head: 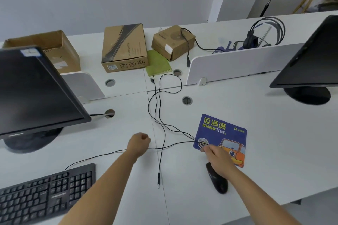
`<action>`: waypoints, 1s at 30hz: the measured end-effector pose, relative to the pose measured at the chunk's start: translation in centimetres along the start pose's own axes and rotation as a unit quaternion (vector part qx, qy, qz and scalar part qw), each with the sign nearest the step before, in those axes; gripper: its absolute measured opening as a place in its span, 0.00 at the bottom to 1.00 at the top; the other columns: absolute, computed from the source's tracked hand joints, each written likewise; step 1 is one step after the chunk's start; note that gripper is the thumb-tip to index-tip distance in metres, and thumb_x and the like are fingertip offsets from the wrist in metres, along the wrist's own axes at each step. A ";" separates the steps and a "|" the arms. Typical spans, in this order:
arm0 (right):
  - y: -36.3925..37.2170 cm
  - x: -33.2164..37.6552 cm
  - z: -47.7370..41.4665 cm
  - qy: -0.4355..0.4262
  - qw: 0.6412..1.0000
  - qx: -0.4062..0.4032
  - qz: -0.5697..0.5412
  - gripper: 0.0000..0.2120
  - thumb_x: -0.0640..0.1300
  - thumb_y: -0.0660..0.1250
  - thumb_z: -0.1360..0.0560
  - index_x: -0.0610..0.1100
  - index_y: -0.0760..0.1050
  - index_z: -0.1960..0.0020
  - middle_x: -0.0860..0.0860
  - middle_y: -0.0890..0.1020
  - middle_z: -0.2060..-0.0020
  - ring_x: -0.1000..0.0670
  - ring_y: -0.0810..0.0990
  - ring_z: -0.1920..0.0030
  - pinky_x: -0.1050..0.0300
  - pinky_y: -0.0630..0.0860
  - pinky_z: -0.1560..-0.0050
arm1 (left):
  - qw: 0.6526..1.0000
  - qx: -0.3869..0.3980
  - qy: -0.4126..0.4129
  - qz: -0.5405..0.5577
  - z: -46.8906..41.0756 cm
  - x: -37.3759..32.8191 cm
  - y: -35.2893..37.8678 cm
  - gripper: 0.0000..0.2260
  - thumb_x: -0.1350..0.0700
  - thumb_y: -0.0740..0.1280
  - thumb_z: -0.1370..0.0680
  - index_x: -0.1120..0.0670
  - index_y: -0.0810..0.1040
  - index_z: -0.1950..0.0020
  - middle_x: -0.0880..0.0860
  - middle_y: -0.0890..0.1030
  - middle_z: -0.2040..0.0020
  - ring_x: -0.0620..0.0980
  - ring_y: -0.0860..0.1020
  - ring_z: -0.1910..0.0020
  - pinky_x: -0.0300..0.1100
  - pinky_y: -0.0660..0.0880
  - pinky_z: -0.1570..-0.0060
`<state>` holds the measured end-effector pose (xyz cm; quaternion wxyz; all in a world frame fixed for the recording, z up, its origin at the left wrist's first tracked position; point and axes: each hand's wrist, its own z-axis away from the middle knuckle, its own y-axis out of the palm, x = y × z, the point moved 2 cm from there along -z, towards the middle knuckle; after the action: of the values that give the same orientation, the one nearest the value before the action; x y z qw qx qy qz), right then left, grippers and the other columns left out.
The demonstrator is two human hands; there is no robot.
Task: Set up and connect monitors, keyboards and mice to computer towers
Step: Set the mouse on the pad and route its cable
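White surface (265, 133) carries two black flat monitors, one at the left (42, 93) and one at the right (311, 51). Near the front left edge lies a black keyboard (45, 193). A blue printed mouse pad (223, 129) sits right of centre, with a black mouse (217, 179) just before it. Thin black cables (157, 111) loop across the middle. The right grip (217, 155) pinches them at the pad's corner. The left grip (140, 141) is a fist round one strand.

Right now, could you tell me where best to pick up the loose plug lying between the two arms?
Pinch the plug by its black body, from above, across its narrow sides: it lies flat on the desk, metal tip toward you.
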<state>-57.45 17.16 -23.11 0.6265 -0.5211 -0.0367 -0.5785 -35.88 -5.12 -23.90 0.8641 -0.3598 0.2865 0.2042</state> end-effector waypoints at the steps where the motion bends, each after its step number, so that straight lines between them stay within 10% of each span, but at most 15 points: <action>1: 0.2 -0.2 0.0 0.002 1.000 0.006 0.008 0.13 0.49 0.55 0.16 0.54 0.79 0.47 0.59 0.80 0.48 0.56 0.76 0.45 0.67 0.68 0.53 | 1.000 0.011 0.003 -0.027 -0.1 0.4 0.9 0.11 0.60 0.63 0.24 0.52 0.69 0.65 0.52 0.69 0.67 0.52 0.67 0.65 0.43 0.65 0.62; 4: 0.9 -1.0 0.2 0.014 1.000 0.009 -0.022 0.12 0.48 0.57 0.16 0.55 0.79 0.48 0.62 0.80 0.48 0.59 0.76 0.45 0.64 0.68 0.49 | 0.998 0.054 -0.014 -0.016 0.1 0.4 3.4 0.07 0.61 0.61 0.21 0.53 0.78 0.49 0.51 0.76 0.52 0.53 0.74 0.53 0.42 0.68 0.52; 7: 1.3 -1.6 0.1 0.022 0.999 0.017 -0.046 0.12 0.48 0.58 0.16 0.57 0.79 0.51 0.62 0.79 0.54 0.61 0.76 0.54 0.63 0.69 0.53 | 0.986 0.111 -0.064 0.111 -0.2 -0.4 5.5 0.25 0.62 0.61 0.19 0.56 0.61 0.22 0.52 0.68 0.26 0.52 0.68 0.29 0.43 0.65 0.35; 11: 0.9 -1.7 -0.2 0.048 0.995 0.048 -0.074 0.12 0.47 0.58 0.16 0.53 0.81 0.48 0.61 0.79 0.56 0.61 0.75 0.56 0.65 0.68 0.56 | 0.974 0.116 -0.083 0.176 -0.6 -1.6 7.1 0.18 0.54 0.62 0.18 0.56 0.69 0.28 0.54 0.80 0.40 0.49 0.73 0.44 0.41 0.67 0.45; 14: -0.7 -0.7 -0.9 0.074 0.982 -0.092 -0.150 0.13 0.46 0.56 0.15 0.47 0.79 0.44 0.55 0.80 0.49 0.59 0.76 0.50 0.64 0.70 0.57 | 0.978 0.006 -0.040 0.207 -0.6 -1.8 6.2 0.12 0.54 0.59 0.16 0.55 0.80 0.41 0.54 0.80 0.45 0.49 0.74 0.47 0.42 0.69 0.46; 24: -4.3 -3.8 -5.2 0.314 0.761 -0.389 -0.415 0.20 0.49 0.50 0.19 0.41 0.74 0.38 0.41 0.81 0.43 0.39 0.82 0.48 0.45 0.80 0.52 | 0.944 -0.274 -0.148 0.105 1.0 2.4 -5.1 0.08 0.65 0.57 0.20 0.58 0.74 0.54 0.61 0.82 0.52 0.62 0.77 0.49 0.51 0.74 0.51; 30: -4.3 -2.1 -5.9 0.280 0.756 -0.388 -0.447 0.22 0.51 0.50 0.23 0.42 0.75 0.39 0.42 0.82 0.43 0.39 0.83 0.47 0.45 0.80 0.49 | 0.902 -0.351 -0.131 0.214 2.9 2.0 -9.1 0.15 0.60 0.53 0.16 0.66 0.74 0.36 0.67 0.77 0.39 0.67 0.75 0.40 0.55 0.72 0.46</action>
<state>-64.69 15.45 -24.54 0.0226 -0.4584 0.1394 -0.8775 -28.30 -8.66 -18.88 0.6472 -0.5397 0.1509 0.5168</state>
